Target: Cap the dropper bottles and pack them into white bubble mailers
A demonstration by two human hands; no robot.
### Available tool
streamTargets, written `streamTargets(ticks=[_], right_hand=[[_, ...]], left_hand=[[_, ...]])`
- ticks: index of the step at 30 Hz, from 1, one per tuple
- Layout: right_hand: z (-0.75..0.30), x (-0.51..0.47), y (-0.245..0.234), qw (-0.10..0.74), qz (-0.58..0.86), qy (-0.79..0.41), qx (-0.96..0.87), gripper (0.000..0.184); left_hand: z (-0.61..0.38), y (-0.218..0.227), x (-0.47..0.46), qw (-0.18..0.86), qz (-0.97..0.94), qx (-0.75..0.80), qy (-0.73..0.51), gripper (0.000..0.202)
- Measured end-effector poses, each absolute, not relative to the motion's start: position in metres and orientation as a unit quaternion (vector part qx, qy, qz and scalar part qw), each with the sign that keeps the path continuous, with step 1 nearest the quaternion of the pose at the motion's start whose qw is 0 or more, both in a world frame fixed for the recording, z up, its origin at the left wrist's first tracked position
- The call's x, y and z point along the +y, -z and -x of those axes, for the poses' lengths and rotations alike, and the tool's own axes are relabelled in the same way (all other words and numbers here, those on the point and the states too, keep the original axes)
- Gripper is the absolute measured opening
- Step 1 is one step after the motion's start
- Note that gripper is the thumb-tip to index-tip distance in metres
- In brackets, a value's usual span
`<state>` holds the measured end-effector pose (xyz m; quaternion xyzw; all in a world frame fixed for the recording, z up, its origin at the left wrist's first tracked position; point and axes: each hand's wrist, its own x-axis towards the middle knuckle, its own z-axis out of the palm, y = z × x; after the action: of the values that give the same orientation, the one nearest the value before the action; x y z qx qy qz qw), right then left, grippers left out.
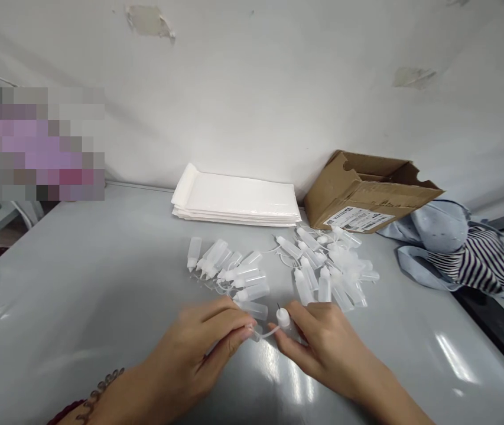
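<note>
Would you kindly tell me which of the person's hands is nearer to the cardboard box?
The right hand: it holds a small bottle in front of the cardboard box. The left hand is farther off, more to the left.

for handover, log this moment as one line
left grip: strap | right grip: needle-tipped bottle | table: loose bottles, cardboard box, white envelopes

The bench [114, 254] is plain grey. The bottles [252, 292] are milky, translucent white; the bottle top [283, 317] is a fuller white. The envelopes [243, 195] are white, the box [335, 195] brown, its label [358, 218] white with black print. The cloth [442, 227] is pale blue, with white-and-dark stripes [482, 260], perhaps navy. The sleeve [66, 411] is dark red.
</note>
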<state>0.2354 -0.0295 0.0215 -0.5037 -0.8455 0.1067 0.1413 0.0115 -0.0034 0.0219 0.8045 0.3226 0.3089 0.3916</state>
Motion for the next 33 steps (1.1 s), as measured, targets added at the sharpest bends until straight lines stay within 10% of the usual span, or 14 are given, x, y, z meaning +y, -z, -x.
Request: streamTargets(ticks=[13,33], right_hand=[[-0.222,-0.037,-0.026,0.085,0.461,-0.329,-0.82,0.019],[-0.223,-0.038,-0.027,0.077,0.44,-0.362,-0.818,0.017]], left_hand=[[-0.013,-0.018,-0.007,0.394,-0.828,0.306,-0.258,0.023],[-0.011,-0.018,-0.007,0.356,-0.85,0.287,-0.262,0.026]])
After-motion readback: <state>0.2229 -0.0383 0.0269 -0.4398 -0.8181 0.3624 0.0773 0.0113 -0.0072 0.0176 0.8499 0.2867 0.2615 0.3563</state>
